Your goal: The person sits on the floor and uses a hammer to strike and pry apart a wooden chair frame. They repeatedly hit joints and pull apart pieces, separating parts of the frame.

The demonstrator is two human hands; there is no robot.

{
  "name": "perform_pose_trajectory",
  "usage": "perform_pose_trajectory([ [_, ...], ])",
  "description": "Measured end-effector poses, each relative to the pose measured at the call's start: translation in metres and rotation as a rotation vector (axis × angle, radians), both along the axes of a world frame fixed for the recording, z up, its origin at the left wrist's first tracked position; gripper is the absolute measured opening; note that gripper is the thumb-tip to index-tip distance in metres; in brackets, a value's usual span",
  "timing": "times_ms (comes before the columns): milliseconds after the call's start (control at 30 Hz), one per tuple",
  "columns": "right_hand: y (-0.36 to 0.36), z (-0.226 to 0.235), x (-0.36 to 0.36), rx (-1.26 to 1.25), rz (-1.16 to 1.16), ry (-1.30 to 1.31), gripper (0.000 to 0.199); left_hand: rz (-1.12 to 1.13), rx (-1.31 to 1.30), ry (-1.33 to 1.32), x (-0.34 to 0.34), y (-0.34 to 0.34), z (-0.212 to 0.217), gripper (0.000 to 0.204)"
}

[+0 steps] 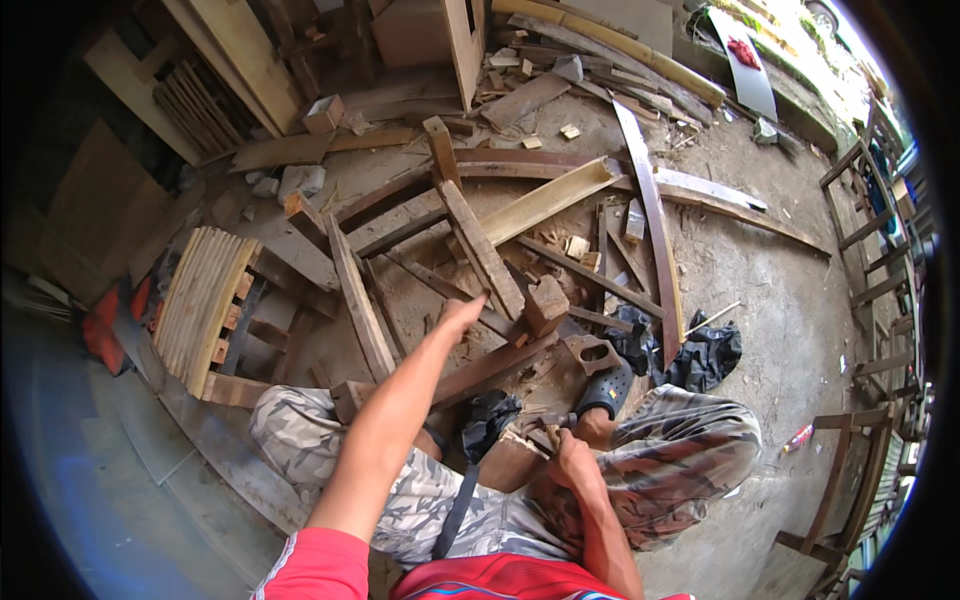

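A wooden frame (482, 245) of joined posts and rails, like a stool or chair frame, lies on its side before me. My left hand (462, 315) is at one of its posts, fingers curled and the fingertips against the wood; whether a small thing is pinched there is too small to tell. Low between my knees, my right hand (574, 462) is closed round the wooden handle of what looks like a hammer (553, 436), its dark head close to my shoe. Beside that hand stands a wooden block (510, 462).
A slatted wooden piece (200, 310) stands at the left. Long boards (650, 220) and a pale beam (548, 203) lie beyond the frame. Black plastic (708, 355) is crumpled by my shoe (606, 388). Scrap wood (600, 85) is piled at the back; wooden frames (870, 280) line the right.
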State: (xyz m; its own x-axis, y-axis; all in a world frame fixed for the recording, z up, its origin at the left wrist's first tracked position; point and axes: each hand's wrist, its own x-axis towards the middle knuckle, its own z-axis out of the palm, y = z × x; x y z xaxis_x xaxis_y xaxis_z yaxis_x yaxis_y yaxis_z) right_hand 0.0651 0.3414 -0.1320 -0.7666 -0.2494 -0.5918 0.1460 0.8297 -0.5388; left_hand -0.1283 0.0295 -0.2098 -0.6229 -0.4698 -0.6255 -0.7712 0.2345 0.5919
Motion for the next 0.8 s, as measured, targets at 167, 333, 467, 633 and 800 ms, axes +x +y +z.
perform_pose_trajectory([
  [167, -0.007, 0.010, -0.008, 0.028, -0.002, -0.024, 0.039, 0.512, 0.276, 0.244, -0.003, 0.016, -0.020, 0.034],
  [333, -0.004, -0.005, -0.010, 0.049, -0.030, 0.005, 0.044, 0.640, 0.383, 0.283, 0.031, 0.000, -0.007, 0.017],
  [467, -0.002, -0.006, -0.013, 0.072, -0.020, -0.008, 0.046, 0.538, 0.474, 0.346, 0.052, 0.004, 0.022, 0.017],
  [633, -0.006, -0.017, -0.017, 0.102, 0.008, -0.038, 0.046, 0.283, 0.261, 0.348, 0.055, 0.030, 0.007, 0.046],
  [800, -0.010, -0.015, -0.024, 0.109, 0.084, -0.004, 0.037, 0.145, 0.031, 0.300, 0.056, 0.049, 0.038, 0.052],
])
